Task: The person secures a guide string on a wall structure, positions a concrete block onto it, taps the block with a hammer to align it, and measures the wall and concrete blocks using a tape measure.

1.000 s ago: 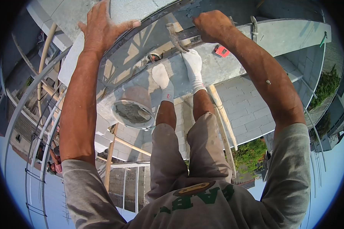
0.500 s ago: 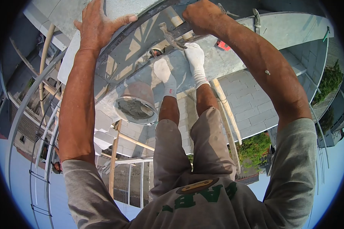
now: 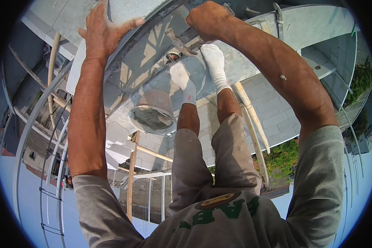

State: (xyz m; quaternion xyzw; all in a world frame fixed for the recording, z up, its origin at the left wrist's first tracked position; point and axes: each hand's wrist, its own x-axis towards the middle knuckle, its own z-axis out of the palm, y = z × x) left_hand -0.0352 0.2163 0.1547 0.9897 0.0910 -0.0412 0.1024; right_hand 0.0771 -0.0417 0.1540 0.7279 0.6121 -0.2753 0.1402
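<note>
My left hand lies with fingers spread on a pale grey block or slab at the top. My right hand is closed in a fist to its right; what it grips is mostly hidden, with only a bit of metal showing beyond the knuckles. Below it, a mortar-crusted hammer-like tool lies by my white-socked feet. A bucket holding grey mortar stands beside my left foot. Farther right, another hammer-like tool rests on the curved ledge's edge.
I stand high on a narrow concrete ledge. Bamboo and timber poles lie below, beside a grey block wall. Curved metal bars rise at left. A person's head shows low at left, and greenery lies far below.
My right fist has shifted left, toward my left hand. My left hand stays spread on the block. The view has tilted slightly, and my forearm now covers the red item near my right foot.
</note>
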